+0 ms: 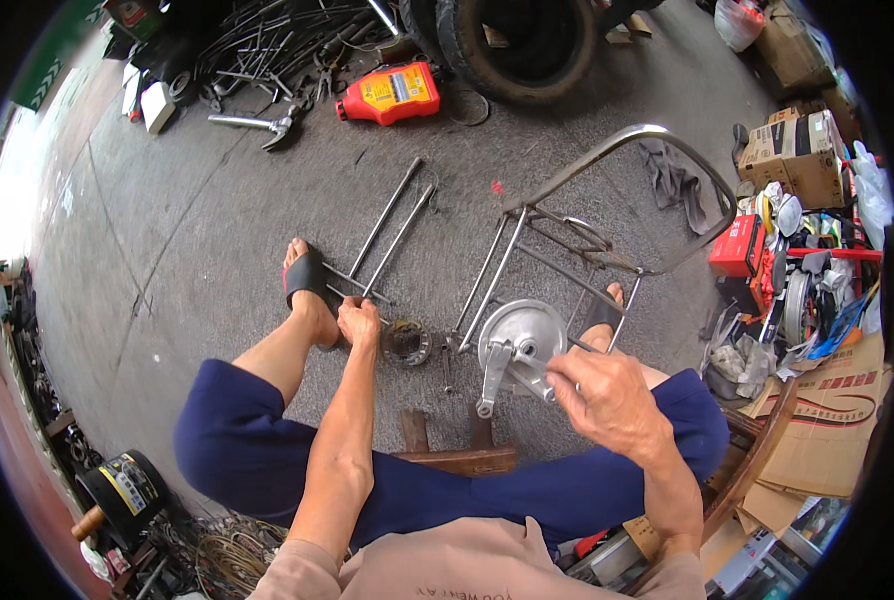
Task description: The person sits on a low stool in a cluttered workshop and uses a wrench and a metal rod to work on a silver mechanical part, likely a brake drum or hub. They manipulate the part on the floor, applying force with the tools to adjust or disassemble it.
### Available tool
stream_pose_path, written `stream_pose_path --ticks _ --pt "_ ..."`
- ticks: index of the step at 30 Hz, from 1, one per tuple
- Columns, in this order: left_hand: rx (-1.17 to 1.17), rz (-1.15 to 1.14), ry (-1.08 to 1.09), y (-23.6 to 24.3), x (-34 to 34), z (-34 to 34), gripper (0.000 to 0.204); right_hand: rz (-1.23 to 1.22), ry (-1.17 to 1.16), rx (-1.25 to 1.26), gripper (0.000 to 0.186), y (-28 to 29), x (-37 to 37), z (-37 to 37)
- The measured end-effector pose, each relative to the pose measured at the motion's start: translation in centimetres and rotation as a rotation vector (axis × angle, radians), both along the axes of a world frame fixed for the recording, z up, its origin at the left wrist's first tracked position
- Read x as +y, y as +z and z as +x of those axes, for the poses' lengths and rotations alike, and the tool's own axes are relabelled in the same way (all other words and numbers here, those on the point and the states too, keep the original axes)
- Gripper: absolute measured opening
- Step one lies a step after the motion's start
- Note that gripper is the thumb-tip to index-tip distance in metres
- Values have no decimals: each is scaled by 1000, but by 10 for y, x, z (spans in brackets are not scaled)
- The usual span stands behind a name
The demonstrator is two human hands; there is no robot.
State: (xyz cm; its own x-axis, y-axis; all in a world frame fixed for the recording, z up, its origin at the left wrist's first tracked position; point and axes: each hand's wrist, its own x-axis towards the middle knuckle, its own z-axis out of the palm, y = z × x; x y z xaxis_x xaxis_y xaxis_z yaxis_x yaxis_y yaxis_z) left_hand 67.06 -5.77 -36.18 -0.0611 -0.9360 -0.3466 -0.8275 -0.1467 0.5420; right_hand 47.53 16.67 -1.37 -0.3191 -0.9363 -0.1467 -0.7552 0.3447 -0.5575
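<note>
My left hand (pixel 360 322) reaches down beside the left foot, its fingers closed at the lower end of an H-shaped metal rod frame (pixel 391 240) on the floor. My right hand (pixel 607 395) pinches an arm of a silver drum brake plate (pixel 523 328), a round metal part with short levers. The plate sits between my knees against a tubular metal rack (pixel 512 255) with a bent chrome hoop. Just right of my left hand lies a dark, dirty metal ring (pixel 406 342). Beside it is a small bolt-like piece (pixel 447 375). My palm hides the left grip.
A red plastic bottle (pixel 389 94), a hammer (pixel 257 124) and worn tires (pixel 517 50) lie at the far side. On the right are a grey rag (pixel 673 180), cardboard boxes (pixel 795 158) and a red box (pixel 737 246). A wooden stool (pixel 457 460) is below me.
</note>
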Motion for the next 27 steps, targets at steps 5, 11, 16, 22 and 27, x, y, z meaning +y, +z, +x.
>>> stream_pose_path --ticks 5,11,16,22,27 --pt "-99 -173 -245 5 -16 -28 24 4 -86 -73 15 -6 2 -5" --pt "-181 -271 -407 -23 -56 -33 29 32 -127 -126 14 -9 2 -11" --pt "-274 -232 -646 -26 -76 -39 19 4 -161 -215 13 -14 3 -12" --pt "-285 -305 -957 -34 -101 -34 14 -35 -189 -209 10 -17 3 -10" --pt "-137 -237 -961 6 -116 -64 8 -5 -179 -196 8 -14 0 -11"
